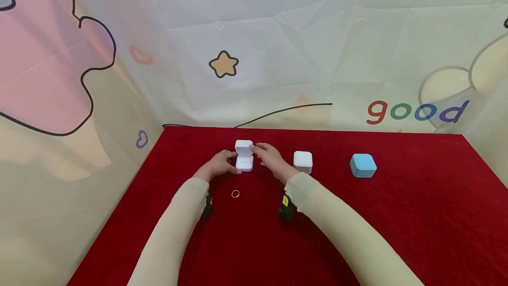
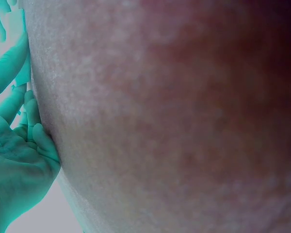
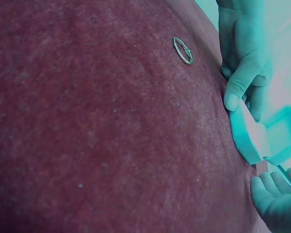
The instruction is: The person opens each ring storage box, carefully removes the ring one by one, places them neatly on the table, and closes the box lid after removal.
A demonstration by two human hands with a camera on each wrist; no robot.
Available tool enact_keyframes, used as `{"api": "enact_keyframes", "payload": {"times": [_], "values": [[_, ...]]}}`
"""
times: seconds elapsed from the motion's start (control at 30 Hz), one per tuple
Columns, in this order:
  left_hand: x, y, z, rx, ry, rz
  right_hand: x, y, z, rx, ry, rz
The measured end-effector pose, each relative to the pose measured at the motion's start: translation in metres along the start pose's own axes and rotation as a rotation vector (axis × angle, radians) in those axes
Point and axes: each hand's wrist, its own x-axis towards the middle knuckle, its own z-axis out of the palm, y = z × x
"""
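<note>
Both hands meet at a white ring box [image 1: 244,164] that stands on the desk [image 1: 246,242] toward its back edge, left of the middle, with its lid [image 1: 244,146] raised and its inside facing the front edge. The left hand [image 1: 219,163] grips the box from its left side, the thumb at the lower front corner and the fingers bent farther back along that side. The right hand [image 1: 270,156] is on the other side, its fingers loosely extended and the index fingertip at the right edge of the lid; it seems to touch there, though the wrist views are tinted and partly blurred, so the contact is hard to judge. Light sleeves [image 1: 174,224] cover both forearms, which come in from the desk's front edge, and a dark device [image 1: 285,211] shows below the right wrist.

Nearer the front edge than the box, a thin ring [image 1: 236,193] lies flat between the forearms. Toward the right edge, just beyond the right wrist, is a second white box [image 1: 303,161], closed, and farther that way a light blue box [image 1: 363,165], also closed. Red cloth covers the desk, and behind its back edge hangs a pale printed sheet [image 1: 262,56] with an orange star and the word "good".
</note>
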Motion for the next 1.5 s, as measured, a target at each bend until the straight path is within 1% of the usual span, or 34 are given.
{"api": "enact_keyframes", "payload": {"times": [0.2, 0.47, 0.7, 0.93, 1.13, 1.27, 1.37, 1.5], "values": [[0.000, 0.000, 0.000, 0.000, 0.001, 0.016, 0.004, -0.001, 0.003, 0.007, 0.031, -0.004], [0.004, -0.002, 0.000, 0.011, -0.001, 0.030, 0.008, -0.002, 0.006, -0.016, 0.032, -0.026], [0.005, -0.002, 0.000, 0.008, -0.005, 0.024, 0.014, -0.005, 0.008, -0.006, 0.037, -0.010], [0.003, -0.001, 0.000, 0.007, -0.008, 0.011, 0.016, -0.005, 0.012, -0.027, 0.044, -0.004], [0.004, -0.003, 0.000, 0.008, -0.005, 0.024, 0.017, -0.006, 0.012, -0.034, 0.055, 0.007], [0.006, -0.004, 0.000, 0.003, -0.008, 0.026, 0.018, -0.005, 0.011, -0.062, 0.065, 0.027], [0.007, -0.005, 0.000, 0.005, -0.012, 0.029, 0.019, -0.005, 0.011, -0.074, 0.061, 0.039], [0.007, -0.005, 0.000, 0.011, -0.013, 0.034, 0.018, -0.005, 0.011, -0.080, 0.050, 0.034]]}}
